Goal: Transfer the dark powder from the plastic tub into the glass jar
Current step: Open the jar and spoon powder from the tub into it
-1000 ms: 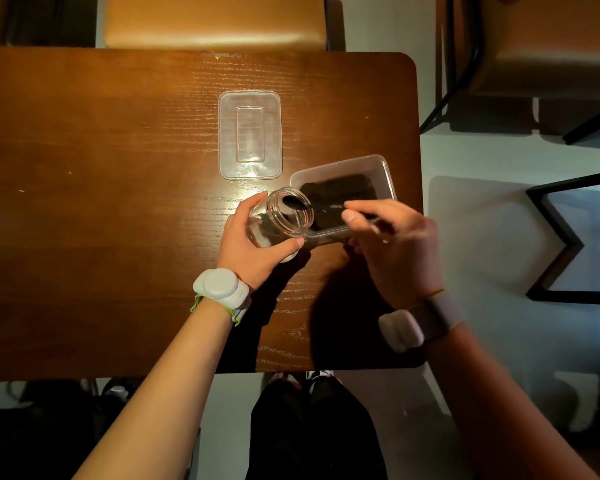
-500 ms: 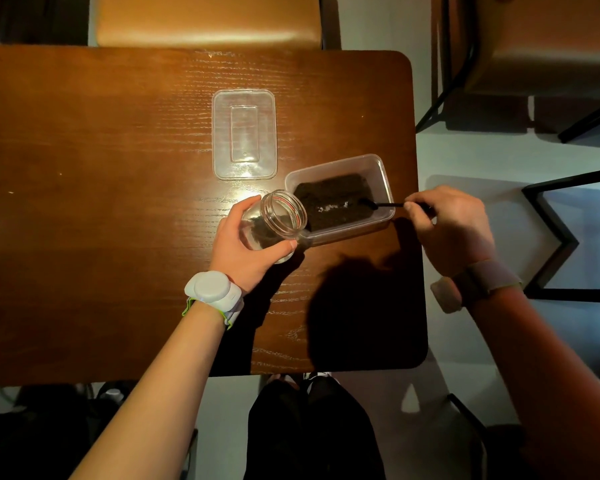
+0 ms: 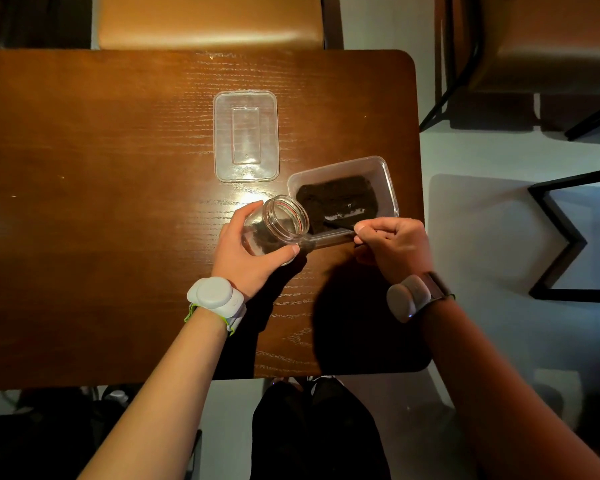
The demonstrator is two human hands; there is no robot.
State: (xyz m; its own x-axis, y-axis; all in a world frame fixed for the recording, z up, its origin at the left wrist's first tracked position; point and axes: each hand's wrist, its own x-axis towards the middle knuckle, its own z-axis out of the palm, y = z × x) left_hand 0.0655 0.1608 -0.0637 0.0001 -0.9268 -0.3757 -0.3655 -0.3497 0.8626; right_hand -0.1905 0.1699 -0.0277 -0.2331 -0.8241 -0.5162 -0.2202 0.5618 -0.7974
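A clear plastic tub (image 3: pixel 385 174) with dark powder (image 3: pixel 336 199) sits near the table's right edge. My left hand (image 3: pixel 246 251) grips the glass jar (image 3: pixel 278 226), tilted with its mouth toward the tub; some dark powder lies inside it. My right hand (image 3: pixel 392 244) pinches a thin black spoon (image 3: pixel 340 225) at the tub's near side, its tip low in the powder close to the jar's mouth.
The tub's clear lid (image 3: pixel 246 136) lies flat behind the jar. The brown wooden table (image 3: pixel 101 202) ends just right of the tub. A tan chair (image 3: pixel 208 22) stands at the far side, another chair (image 3: pixel 551 39) and a black frame (image 3: pixel 568 237) at the right.
My right hand swung from the jar's mouth out to the tub's right end, then came back left along the near side with the spoon. The jar stayed tilted in my left hand.
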